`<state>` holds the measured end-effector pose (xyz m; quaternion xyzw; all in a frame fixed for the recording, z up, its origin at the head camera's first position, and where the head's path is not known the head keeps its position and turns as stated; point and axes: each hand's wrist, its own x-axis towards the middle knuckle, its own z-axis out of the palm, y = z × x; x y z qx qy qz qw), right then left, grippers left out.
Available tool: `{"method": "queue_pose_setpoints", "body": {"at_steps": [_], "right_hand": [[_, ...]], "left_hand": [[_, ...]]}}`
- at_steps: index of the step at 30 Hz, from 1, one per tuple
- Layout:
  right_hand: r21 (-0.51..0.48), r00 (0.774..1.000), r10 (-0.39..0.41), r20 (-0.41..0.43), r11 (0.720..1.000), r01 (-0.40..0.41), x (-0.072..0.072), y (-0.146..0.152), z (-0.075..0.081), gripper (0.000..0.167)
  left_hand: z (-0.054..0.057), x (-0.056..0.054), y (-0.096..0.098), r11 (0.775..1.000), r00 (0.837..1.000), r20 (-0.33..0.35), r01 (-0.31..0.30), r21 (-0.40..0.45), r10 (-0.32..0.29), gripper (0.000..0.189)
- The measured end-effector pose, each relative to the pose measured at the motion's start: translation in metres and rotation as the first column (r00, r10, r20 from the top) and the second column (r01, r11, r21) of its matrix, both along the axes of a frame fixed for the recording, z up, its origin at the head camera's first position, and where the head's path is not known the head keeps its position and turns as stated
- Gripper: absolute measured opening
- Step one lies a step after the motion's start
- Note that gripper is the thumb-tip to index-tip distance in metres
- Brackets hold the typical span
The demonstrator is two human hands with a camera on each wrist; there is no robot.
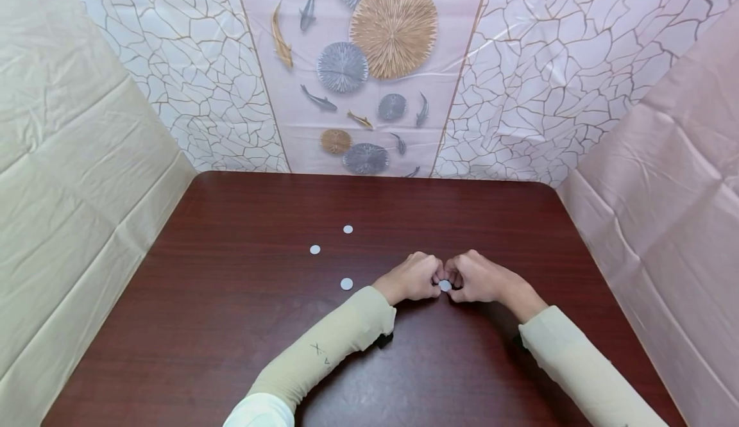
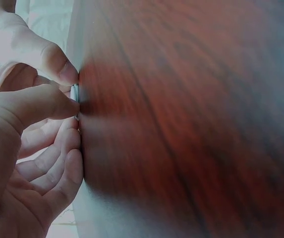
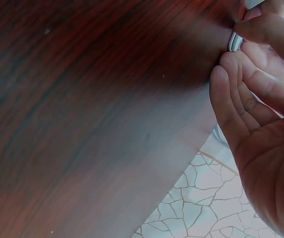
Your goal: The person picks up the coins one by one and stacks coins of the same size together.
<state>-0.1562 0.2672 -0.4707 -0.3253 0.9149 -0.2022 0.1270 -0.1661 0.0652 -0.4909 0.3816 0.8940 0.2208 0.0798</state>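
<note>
Head view: my left hand (image 1: 412,279) and my right hand (image 1: 480,279) meet right of centre over the dark red-brown tabletop (image 1: 219,331), knuckles nearly touching, with a small white disc (image 1: 444,285) pinched between them. Both hands have their fingers curled in, and the disc shows at the meeting point of my thumbs and fingers. Off to my left lie three more pale round pieces, apart from one another: a far one (image 1: 348,229), a leftmost one (image 1: 314,249) and a near one (image 1: 346,284). My beige sleeves (image 1: 326,337) reach in from below, and a patterned cloth (image 1: 369,119) hangs beyond the far edge. Left wrist view: my left thumb presses at the disc, seen edge-on close against the wood, and my right thumb sits just above it. Right wrist view: my right thumb and fingers hold the disc's edge, which looks layered; I cannot tell whether it is one piece or more.
</note>
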Motion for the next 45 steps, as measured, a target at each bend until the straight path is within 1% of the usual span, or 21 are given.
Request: {"method": "queue_pose_setpoints", "body": {"at_steps": [13,26,36,45], "right_hand": [[0.008,1.000,0.004,-0.007,1.000,-0.004,-0.0023,-0.0011,0.0019,0.015],[0.014,1.000,0.008,-0.020,1.000,-0.007,-0.0021,-0.0015,0.0016,0.016],[0.017,1.000,0.012,-0.013,1.000,-0.012,-0.0017,-0.0025,0.0017,0.016],[0.016,1.000,0.003,-0.026,1.000,-0.003,-0.0004,-0.0023,0.0012,0.017]], "left_hand": [[0.0007,-0.0008,0.0007,1.000,1.000,0.013,-0.007,-0.007,0.007,0.014],[0.0011,0.0000,0.0001,1.000,1.000,0.028,-0.003,0.007,0.003,0.011],[0.0026,0.0011,-0.0005,1.000,1.000,0.029,0.003,0.011,-0.003,0.010],[0.0039,0.0014,-0.0005,1.000,1.000,0.009,0.005,0.013,-0.005,0.010]]}}
